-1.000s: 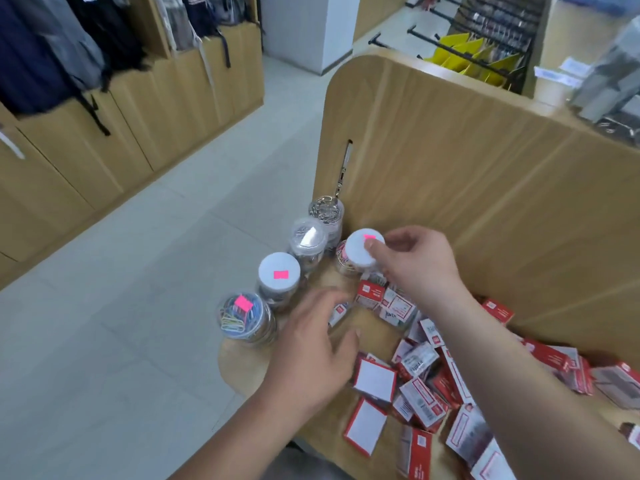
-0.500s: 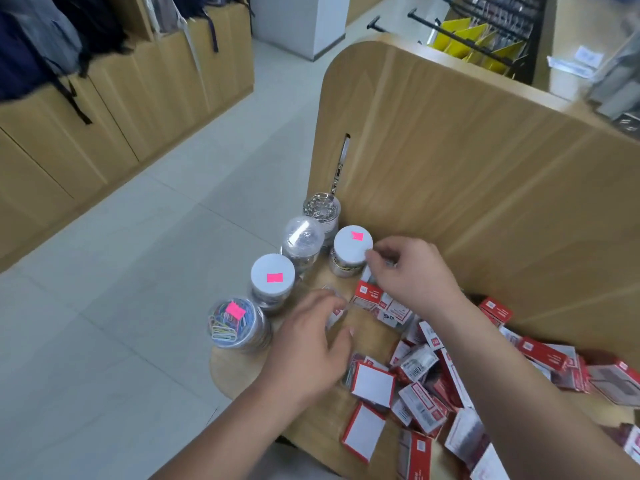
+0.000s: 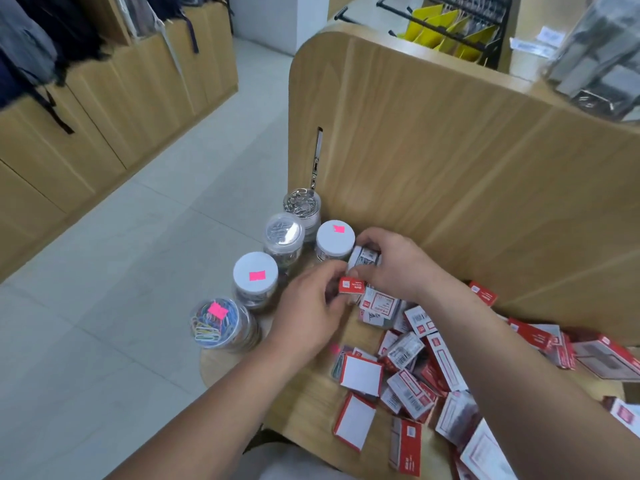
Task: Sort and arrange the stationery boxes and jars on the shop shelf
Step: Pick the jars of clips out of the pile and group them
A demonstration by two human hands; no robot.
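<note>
2 hands, left hand [image 3: 309, 308] pinching red box [image 3: 351, 285], right hand [image 3: 398, 268] gripping white box [image 3: 364, 259]

You looked down on a floor [image 3: 138, 258] of pale grey tiles, evenly lit. Along your left ran a row of light wooden cabinets [image 3: 104, 109], with dark bags [image 3: 38, 43] hanging above them. A white pillar [image 3: 273, 19] stood at the far end of that aisle. Straight ahead rose an upright wooden panel [image 3: 450, 150] with a rounded corner and a metal slotted strip [image 3: 317, 157] set near its edge. Beyond it, a black rack [image 3: 450, 29] held yellow folders.
</note>
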